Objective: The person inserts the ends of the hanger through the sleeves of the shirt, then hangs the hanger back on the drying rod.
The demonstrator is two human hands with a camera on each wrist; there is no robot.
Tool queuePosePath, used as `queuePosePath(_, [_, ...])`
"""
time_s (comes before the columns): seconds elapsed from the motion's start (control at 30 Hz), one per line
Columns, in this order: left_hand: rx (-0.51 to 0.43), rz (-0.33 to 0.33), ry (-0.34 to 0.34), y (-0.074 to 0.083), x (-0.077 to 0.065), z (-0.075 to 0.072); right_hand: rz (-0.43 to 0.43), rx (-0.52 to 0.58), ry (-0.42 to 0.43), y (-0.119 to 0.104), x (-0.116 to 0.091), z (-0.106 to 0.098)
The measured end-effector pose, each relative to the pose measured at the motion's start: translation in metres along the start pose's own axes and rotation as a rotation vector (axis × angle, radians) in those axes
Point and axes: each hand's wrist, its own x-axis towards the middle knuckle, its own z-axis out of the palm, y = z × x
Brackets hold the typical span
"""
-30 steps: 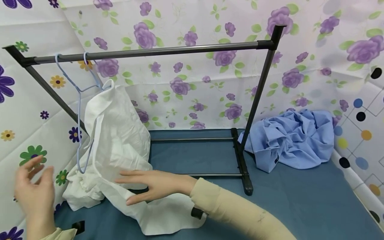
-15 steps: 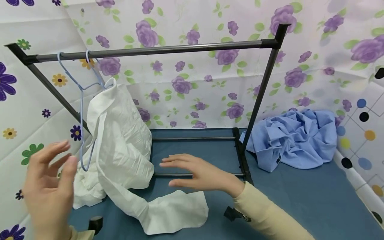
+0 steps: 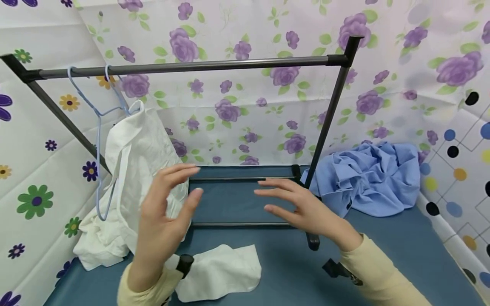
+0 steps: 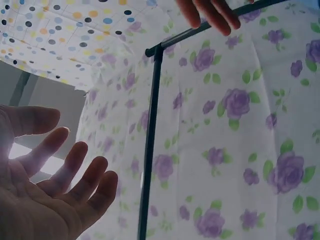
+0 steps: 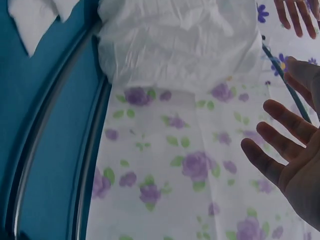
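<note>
My left hand (image 3: 162, 216) is raised in front of the white garment (image 3: 132, 140), fingers loosely bent and holding nothing. To its right, my right hand (image 3: 306, 208) hovers before the rack's right post with its fingers extended and nothing in them. Both palms face inward with a gap between them. The white garment hangs partly on a light blue hanger (image 3: 100, 161), whose near arm is bare. One long white flap (image 3: 226, 272) of it lies on the table. In the left wrist view the fingers of the left hand (image 4: 55, 185) are spread and bare.
A black clothes rack (image 3: 214, 65) spans the table, its two hangers hooked at the left end of the bar. A crumpled blue garment (image 3: 375, 178) lies beside the rack's right foot. Flowered sheets (image 3: 237, 97) form the walls behind a blue tabletop (image 3: 291, 276).
My left hand has moved right, from beside the hanger to in front of the white garment. My right hand has drawn away from the garment to the right and slightly up.
</note>
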Motion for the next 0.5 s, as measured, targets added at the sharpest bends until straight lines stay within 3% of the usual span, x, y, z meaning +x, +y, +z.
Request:
queuePosePath(0.13, [-0.03, -0.014, -0.098, -0.015, 0.003, 0.029, 0.033, -0.072, 0.067, 0.009, -0.017, -0.02])
queuePosePath(0.3, [-0.118, -0.078, -0.207, -0.032, 0.006, 0.068, 0.073, -0.214, 0.196, 0.025, -0.037, -0.044])
queuePosePath(0.5, [-0.166, -0.172, -0.396, -0.046, 0.007, 0.119, 0.209, -0.321, 0.389, 0.042, -0.062, -0.072])
